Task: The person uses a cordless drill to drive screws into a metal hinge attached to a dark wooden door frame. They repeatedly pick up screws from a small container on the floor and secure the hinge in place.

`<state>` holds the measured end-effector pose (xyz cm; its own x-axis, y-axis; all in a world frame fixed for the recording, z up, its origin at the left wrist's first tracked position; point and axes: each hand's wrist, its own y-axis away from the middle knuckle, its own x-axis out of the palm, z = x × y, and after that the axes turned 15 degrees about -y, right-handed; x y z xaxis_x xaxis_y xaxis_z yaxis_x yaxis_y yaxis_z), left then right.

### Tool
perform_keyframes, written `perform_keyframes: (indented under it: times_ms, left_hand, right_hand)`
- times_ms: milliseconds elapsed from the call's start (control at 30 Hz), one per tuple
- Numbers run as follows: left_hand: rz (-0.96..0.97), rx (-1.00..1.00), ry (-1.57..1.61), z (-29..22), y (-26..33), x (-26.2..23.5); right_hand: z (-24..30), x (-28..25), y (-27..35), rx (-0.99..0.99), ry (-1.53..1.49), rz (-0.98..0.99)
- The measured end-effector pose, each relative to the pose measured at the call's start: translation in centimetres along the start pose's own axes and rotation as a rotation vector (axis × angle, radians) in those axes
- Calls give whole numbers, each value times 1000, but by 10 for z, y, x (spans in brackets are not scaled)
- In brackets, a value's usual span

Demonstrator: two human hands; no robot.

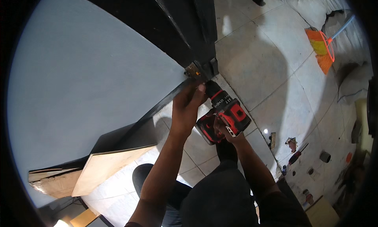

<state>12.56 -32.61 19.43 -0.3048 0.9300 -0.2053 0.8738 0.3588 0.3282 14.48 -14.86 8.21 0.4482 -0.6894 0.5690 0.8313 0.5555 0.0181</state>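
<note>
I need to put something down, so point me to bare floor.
The widest bare floor lies between the black frame and the broom. A smaller patch shows between the left forearm and the drill. It is crowded at lower right, around the screwdriver, and tight where both hands meet at the drill.

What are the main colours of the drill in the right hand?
The drill is mainly red and black, best seen in the head view.
</note>
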Motion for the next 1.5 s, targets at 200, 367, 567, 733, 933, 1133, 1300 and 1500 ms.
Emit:
perform_keyframes:
  times_ms: [200,367,567,733,933,1133,1300,1500]
  left_hand:
    - [-66,-14,114,-10,-15,12]
    - [-143,-8,72,-16,-14,6]
    - [-154,21,105,-14,-15,6]
    - [-170,41,75,-12,-17,8]
    - [-194,59,18,-9,-15,8]
    - [-193,74,90,-7,-17,9]
    - [-227,42,-5,-10,-15,10]
    - [-258,56,-21,-7,-14,12]
  right_hand:
    - [5,11,-19,49,-32,-62]
    - [6,28,-27,76,-238,-99]
    - [7,28,-25,76,-174,-62]
    - [6,30,-26,66,-283,-136]
    - [8,31,-26,114,-286,-86]
    - [10,33,-27,84,-252,-111]
    - [11,32,-28,51,-218,-85]
    - [11,34,-27,-17,-199,-67]
